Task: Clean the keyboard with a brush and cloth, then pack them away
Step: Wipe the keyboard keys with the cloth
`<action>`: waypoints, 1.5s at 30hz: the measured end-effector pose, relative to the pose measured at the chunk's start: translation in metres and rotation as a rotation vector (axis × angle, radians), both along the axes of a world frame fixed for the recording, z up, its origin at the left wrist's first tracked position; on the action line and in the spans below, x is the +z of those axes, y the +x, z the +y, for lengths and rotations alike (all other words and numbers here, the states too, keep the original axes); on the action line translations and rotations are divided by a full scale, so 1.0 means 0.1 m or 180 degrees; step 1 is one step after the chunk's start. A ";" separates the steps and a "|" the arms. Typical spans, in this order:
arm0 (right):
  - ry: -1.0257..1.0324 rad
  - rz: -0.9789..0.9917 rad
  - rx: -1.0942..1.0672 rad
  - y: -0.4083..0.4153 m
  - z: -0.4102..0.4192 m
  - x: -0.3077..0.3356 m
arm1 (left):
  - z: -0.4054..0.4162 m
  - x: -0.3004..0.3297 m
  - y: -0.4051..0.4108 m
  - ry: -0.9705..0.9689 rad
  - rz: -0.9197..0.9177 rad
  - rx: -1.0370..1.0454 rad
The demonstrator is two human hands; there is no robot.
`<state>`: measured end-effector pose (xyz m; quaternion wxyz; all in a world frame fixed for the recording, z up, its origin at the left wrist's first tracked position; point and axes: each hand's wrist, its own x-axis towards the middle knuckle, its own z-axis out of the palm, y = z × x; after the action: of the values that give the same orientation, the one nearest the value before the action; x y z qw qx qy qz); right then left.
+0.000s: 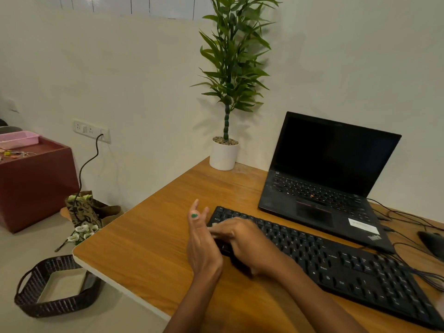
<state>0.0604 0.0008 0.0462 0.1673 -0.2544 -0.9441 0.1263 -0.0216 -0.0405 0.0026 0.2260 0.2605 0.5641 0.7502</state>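
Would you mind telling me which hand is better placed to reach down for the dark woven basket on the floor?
Probably the left hand: it hovers open near the desk's left edge, closest to the basket below. The right hand lies over the keyboard, farther away.

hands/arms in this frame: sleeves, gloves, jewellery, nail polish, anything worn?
No gloves and no sleeves in view: both forearms are bare to the frame edge. The left hand has green polish on one nail. The right hand shows nothing worn. No watch or bracelet visible.

keyboard (pixel 331 263): 1 | laptop (pixel 329 179): 1 | potted plant (pixel 225 150): 1 | basket (pixel 55 306): 1 | hands: 2 (left hand (pixel 200 246), right hand (pixel 247 243))
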 end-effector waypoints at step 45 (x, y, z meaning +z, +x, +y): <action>0.0514 -0.0082 -0.0380 0.73 -0.10 -0.21 | 0.00 -0.04 0.05 -0.0580 0.0975 0.0008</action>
<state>0.1334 -0.0089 0.0251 0.1823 -0.2974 -0.9365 0.0363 -0.0167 -0.0408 -0.0009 0.1592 0.3495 0.6578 0.6479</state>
